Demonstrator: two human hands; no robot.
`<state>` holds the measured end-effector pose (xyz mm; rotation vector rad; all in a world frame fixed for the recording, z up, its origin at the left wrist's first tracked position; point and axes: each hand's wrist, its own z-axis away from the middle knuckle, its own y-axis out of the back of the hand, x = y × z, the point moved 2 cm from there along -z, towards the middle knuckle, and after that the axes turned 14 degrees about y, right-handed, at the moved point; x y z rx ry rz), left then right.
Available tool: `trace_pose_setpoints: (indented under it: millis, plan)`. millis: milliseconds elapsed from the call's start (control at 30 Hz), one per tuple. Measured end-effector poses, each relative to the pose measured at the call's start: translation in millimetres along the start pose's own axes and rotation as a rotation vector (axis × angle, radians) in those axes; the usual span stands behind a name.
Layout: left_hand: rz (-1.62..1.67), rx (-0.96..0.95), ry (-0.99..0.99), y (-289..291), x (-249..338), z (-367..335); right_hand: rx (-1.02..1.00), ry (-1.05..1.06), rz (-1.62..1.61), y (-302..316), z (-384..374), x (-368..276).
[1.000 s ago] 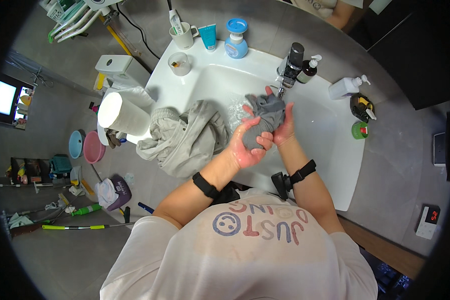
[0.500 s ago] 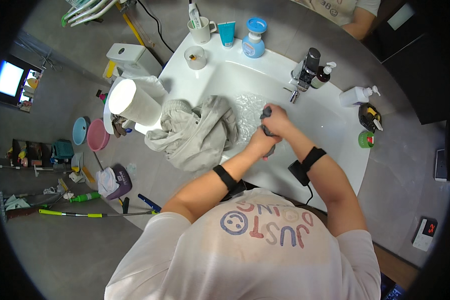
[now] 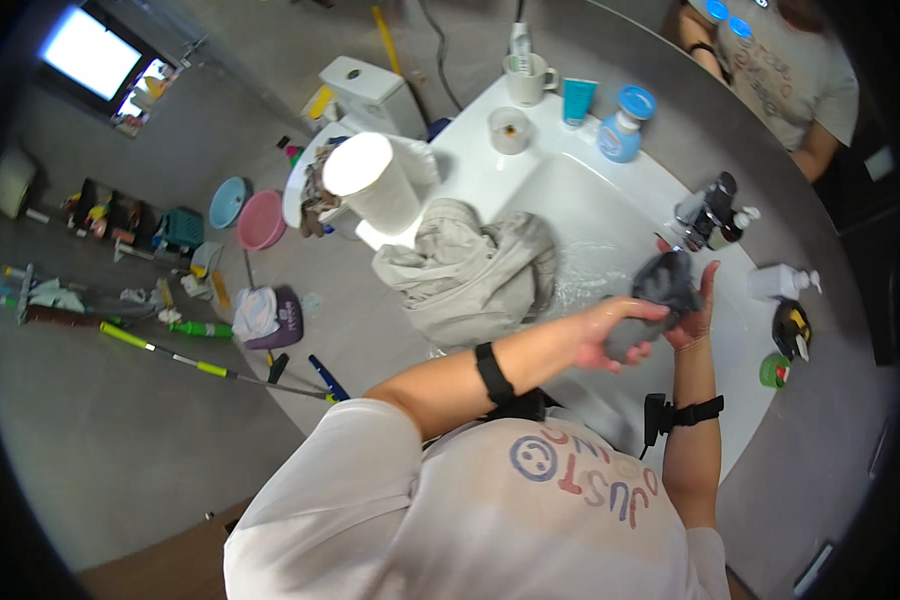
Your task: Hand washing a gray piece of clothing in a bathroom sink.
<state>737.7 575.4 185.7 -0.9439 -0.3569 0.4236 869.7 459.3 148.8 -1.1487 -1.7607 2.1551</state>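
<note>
A wet dark grey cloth (image 3: 665, 280) is bunched between my two hands over the washbasin (image 3: 560, 195), just in front of the tap (image 3: 705, 212). What kind of cloth it is cannot be made out. My left hand (image 3: 610, 330) is closed on its near end, fingers curled around a hanging fold. Behind and under the cloth lies my right hand (image 3: 698, 318), supporting it, with its thumb and a fingertip sticking out past the fabric. Water ripples in the basin. To the left, a light grey garment (image 3: 480, 270) with an elastic waistband lies heaped over the basin's edge.
A white bin-shaped container (image 3: 375, 185) stands left of the garment. Along the back are a mug (image 3: 527, 82), a glass (image 3: 510, 130), a teal tube (image 3: 577, 102) and a blue pump bottle (image 3: 622, 125). A white pump bottle (image 3: 778, 283) and green tub (image 3: 774, 371) stand at right.
Both hands have moved toward the tap with the cloth. They were wringing it tightly together; now they are farther apart and the cloth is looser. The whole view has turned.
</note>
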Motion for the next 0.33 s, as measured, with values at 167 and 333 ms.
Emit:
trace_pose_setpoints:
  millis: [167, 333]
  plan:
    - [0.293, -0.533, 0.096, -14.5, 1.8, -15.7, -0.328, 0.132, -0.062, -62.9, -27.2, 20.4]
    - [0.388, -0.600, -0.045, -37.4, 14.6, 15.7, -0.758, 0.369, -0.250, -61.8, -48.0, 25.6]
